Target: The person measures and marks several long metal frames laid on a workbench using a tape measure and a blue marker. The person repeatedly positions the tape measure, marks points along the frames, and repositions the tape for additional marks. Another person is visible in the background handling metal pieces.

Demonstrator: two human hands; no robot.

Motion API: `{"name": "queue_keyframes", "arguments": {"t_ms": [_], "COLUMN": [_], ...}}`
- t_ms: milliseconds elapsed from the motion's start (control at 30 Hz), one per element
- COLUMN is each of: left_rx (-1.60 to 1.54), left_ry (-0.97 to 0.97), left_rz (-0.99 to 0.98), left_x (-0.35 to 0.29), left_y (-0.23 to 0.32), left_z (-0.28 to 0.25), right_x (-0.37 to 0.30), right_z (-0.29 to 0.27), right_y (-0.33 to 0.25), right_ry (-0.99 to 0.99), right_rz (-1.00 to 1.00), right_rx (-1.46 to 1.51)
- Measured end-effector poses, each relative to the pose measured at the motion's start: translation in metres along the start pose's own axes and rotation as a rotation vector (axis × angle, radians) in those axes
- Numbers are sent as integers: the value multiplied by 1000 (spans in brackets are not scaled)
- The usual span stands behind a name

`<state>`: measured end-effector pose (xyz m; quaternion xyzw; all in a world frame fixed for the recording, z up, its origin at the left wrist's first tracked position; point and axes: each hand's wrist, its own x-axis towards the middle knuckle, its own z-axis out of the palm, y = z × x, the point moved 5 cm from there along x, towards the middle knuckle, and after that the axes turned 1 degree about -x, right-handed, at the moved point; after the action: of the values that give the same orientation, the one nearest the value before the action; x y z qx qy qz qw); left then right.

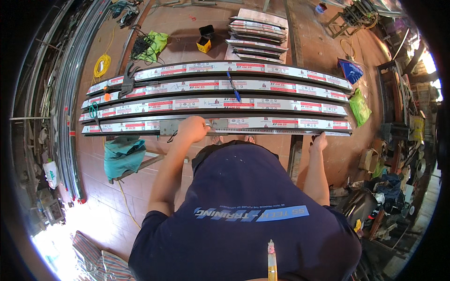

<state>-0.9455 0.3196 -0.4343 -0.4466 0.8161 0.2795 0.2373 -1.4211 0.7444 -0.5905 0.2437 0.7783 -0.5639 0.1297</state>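
Four long profile bars with white and red printed film lie crosswise in front of me, the nearest bar (281,123) closest to my body. My left hand (193,129) is closed over this bar, beside a flat grey metal plate (169,127); what its fingers hold is hidden. A long narrow measuring strip (272,131) with fine marks runs along the bar's near edge toward the right end. There my right hand (318,142) pinches the strip against the edge. A blue pen (233,87) lies across the farther bars. Green-handled scissors (94,112) rest at their left ends.
A dark clamp-like tool (127,83) with an orange part sits on the far bars' left. Beyond are a stack of shorter pieces (258,35), a yellow and black box (204,43) and a green bag (157,46). Long metal profiles (77,93) line the left; clutter (389,192) fills the right.
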Motion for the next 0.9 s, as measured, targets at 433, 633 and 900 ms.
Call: {"name": "queue_keyframes", "arguments": {"t_ms": [433, 633, 900], "left_rx": [48, 19, 51], "left_ry": [19, 17, -72], "left_rz": [71, 40, 74], "left_x": [12, 9, 9], "left_y": [-5, -6, 1], "left_z": [12, 5, -3], "right_x": [-43, -142, -277], "right_z": [3, 25, 119], "right_y": [35, 13, 66], "right_ry": [-241, -338, -1361], "right_rz": [132, -599, 12], "right_rx": [301, -189, -607]}}
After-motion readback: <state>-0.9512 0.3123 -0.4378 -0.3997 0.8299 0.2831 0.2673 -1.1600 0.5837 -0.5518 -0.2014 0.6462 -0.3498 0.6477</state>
